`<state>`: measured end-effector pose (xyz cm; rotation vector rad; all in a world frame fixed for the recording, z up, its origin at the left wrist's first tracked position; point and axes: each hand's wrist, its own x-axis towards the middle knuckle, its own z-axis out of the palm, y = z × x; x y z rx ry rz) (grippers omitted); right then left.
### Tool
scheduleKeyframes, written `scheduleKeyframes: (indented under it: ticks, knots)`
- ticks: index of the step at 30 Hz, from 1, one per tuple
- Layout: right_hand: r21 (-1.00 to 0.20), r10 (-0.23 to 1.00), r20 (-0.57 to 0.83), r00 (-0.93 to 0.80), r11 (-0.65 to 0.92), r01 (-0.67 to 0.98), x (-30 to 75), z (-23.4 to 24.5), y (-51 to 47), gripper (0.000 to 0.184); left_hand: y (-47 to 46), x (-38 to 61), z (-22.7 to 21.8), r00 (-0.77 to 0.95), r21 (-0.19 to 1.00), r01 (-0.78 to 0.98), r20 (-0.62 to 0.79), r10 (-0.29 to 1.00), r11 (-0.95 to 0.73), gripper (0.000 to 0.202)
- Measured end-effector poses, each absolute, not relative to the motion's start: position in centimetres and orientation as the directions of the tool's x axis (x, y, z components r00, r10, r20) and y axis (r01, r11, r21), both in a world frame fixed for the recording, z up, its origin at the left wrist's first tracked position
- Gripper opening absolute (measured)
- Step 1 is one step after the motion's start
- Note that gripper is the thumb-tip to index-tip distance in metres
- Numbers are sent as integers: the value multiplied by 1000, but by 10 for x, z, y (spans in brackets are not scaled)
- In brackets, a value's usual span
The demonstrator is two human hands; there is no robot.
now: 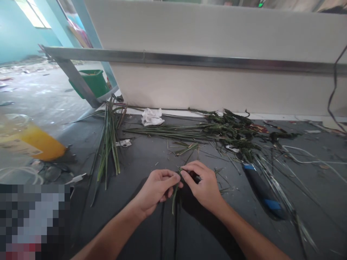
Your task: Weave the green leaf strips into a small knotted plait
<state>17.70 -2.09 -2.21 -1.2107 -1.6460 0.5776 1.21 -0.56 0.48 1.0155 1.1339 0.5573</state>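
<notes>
Both hands meet over the middle of the dark table, pinching a green leaf strip (pixel 175 198) whose end hangs down below the fingers. My left hand (pixel 159 186) is closed on it with thumb against fingertips. My right hand (pixel 201 182) pinches the upper part of the same strip, thumb and forefinger close to the left thumb. The spot where the fingers meet is partly hidden. Just beyond the hands lie short leaf scraps (pixel 187 148). A bundle of long leaf strips (pixel 108 144) lies to the left.
Woven-looking green pieces (pixel 230 126) lie at the back right, beside long thin stems (pixel 173 131). A black and blue handle (pixel 261 191) rests on the right. A crumpled white tissue (pixel 151 117), an orange drink bottle (pixel 35 139) and a green bin (pixel 93 83) stand around.
</notes>
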Motion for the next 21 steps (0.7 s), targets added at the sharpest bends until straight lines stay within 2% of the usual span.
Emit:
scheduleKeyframes:
  ticks: [7, 13, 17, 21]
  knots:
    - [-706, 846, 527, -74, 485, 517, 176, -25, -22, 11, -6, 15, 2, 310, 943, 143, -331, 891, 301, 22]
    - [-631, 815, 562, -140, 532, 565, 176, -29, -23, 13, -7, 15, 0, 311, 947, 167, -315, 897, 274, 17]
    - [-659, 828, 548, -120, 515, 548, 176, -30, -21, 12, -6, 14, 0, 310, 945, 172, -320, 895, 278, 19]
    - [-771, 897, 436, -69, 411, 487, 178, -28, -19, 7, -4, 12, 2, 340, 947, 186, -311, 888, 260, 19]
